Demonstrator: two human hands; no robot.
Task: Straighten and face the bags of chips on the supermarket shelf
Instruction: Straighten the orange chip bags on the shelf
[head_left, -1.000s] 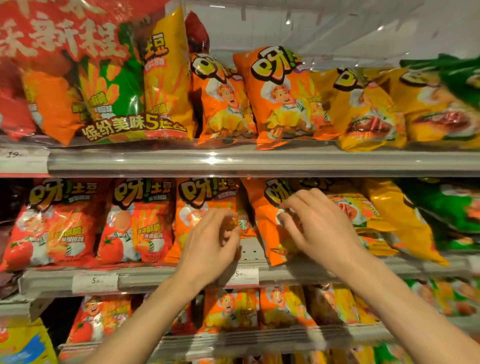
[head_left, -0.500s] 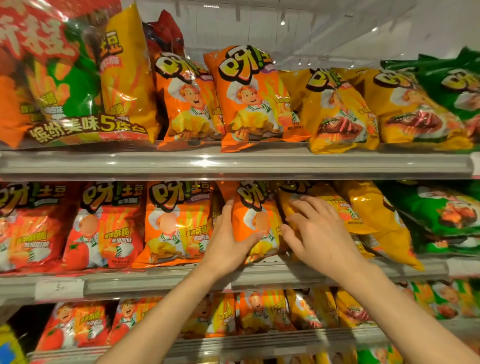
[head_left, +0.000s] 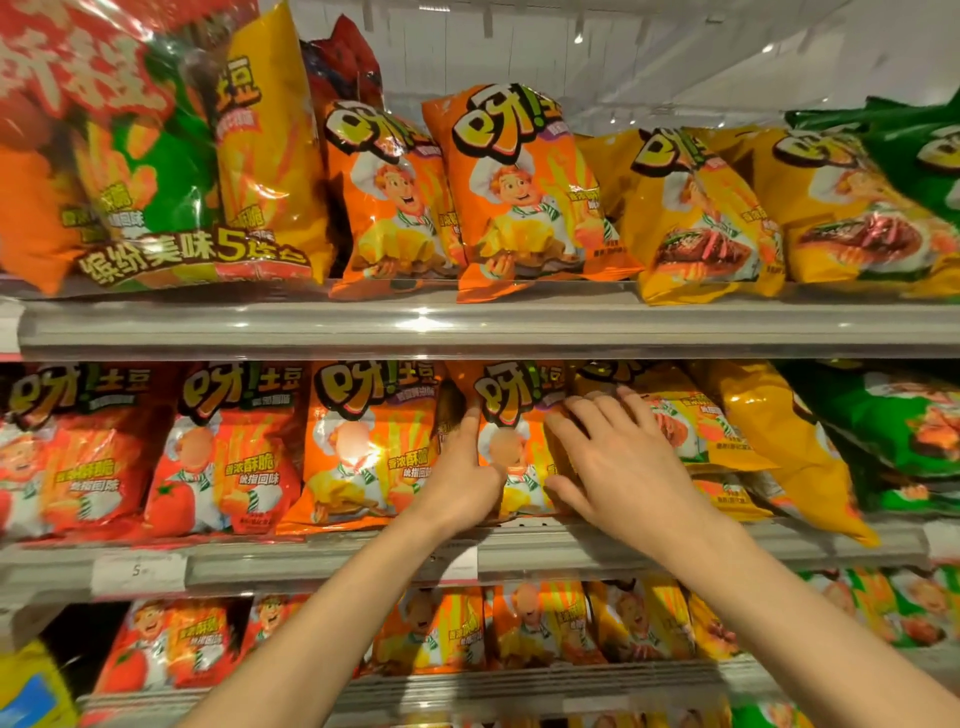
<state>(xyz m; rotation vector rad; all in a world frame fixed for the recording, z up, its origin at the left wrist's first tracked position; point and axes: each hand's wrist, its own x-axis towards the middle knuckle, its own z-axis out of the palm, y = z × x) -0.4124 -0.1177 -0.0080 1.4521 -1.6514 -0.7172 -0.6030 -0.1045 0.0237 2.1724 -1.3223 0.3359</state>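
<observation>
Orange bag (head_left: 511, 415) now upright between 2 hands.

One head-worn camera faces the middle shelf (head_left: 519, 556) straight on from close range, at about arm's reach; another shelf shows above it and one below, both forearms entering from beneath.

middle shelf (head_left: 519, 553) | chip bags (head_left: 363, 447) standing in row
</observation>
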